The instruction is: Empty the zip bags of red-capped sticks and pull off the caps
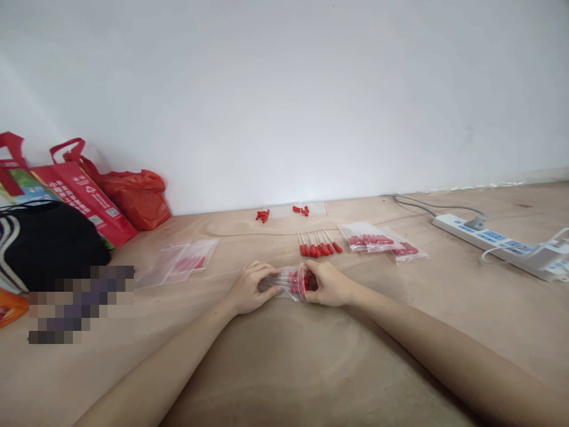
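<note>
Both my hands rest on the wooden table (311,367) around a small clear zip bag (291,281) that holds red-tipped sticks. My left hand (249,288) lies on the bag's left part with fingers curled over it. My right hand (324,283) pinches the bag's right end where the red tips gather. Just beyond the bag, a row of several loose red-tipped sticks (317,244) lies on the table.
Filled clear bags (382,242) lie to the right of the loose sticks, empty clear bags (182,261) to the left. Small red caps (263,215) sit near the wall. A white power strip (498,242) lies at right. Red shopping bags (89,196) and a black bag (48,243) stand at left.
</note>
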`<state>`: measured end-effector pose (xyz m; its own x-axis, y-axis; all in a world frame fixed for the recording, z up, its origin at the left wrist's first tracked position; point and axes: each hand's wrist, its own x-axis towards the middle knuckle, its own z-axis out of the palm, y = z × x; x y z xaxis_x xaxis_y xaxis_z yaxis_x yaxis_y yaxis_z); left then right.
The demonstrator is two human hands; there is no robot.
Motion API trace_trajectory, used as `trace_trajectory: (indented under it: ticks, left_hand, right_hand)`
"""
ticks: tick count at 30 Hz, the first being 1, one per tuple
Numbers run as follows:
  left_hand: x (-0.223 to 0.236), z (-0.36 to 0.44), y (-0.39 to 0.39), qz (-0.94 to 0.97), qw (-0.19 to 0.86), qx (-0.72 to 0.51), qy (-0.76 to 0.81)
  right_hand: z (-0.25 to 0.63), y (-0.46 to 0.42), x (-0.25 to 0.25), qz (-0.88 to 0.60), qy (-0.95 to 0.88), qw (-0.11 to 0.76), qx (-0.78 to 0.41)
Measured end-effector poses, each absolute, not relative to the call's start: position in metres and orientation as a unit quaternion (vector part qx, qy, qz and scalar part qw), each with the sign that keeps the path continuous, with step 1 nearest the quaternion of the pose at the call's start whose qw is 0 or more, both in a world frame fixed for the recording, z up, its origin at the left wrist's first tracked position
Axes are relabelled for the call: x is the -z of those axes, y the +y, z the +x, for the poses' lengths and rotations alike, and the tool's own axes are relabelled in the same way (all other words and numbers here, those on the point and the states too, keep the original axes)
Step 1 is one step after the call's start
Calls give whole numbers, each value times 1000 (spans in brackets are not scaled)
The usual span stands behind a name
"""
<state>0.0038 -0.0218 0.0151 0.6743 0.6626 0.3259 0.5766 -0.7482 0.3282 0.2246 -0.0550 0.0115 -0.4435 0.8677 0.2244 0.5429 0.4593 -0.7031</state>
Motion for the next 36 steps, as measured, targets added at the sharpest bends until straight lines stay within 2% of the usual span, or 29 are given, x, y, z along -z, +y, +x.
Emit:
trace_trajectory:
  ticks: [11, 13, 17, 20, 24, 29, 32, 36]
  left_hand:
    - [-12, 3, -21, 913, 98, -218, 332]
    - [-12, 3, -21, 913, 98, -217, 331]
    - [-13, 3, -21, 913, 103, -218, 328]
    - [-14, 2, -21, 915, 105, -217, 324]
    - [-14, 1, -21, 918, 103, -214, 318]
    - [-13, 1, -20, 919, 103, -214, 314]
    - [-13, 0, -20, 920, 100, -210, 317]
    - [-14, 0, -20, 921, 99, -203, 318]
  right_hand:
    - [225, -54, -5, -437, -731, 374, -369]
    - [226, -56, -7, -437, -763, 363, -309]
    - [229, -60, -13, -406, -859, 290, -117]
    - [232, -60, -14, -389, -875, 275, -80]
    - [235, -54, -12, -383, -863, 289, -156]
    - [235, -52, -12, -389, -862, 274, -172]
    - [236, -50, -12, -390, -832, 289, -268]
    - [243, -42, -7, -389, -728, 357, -438]
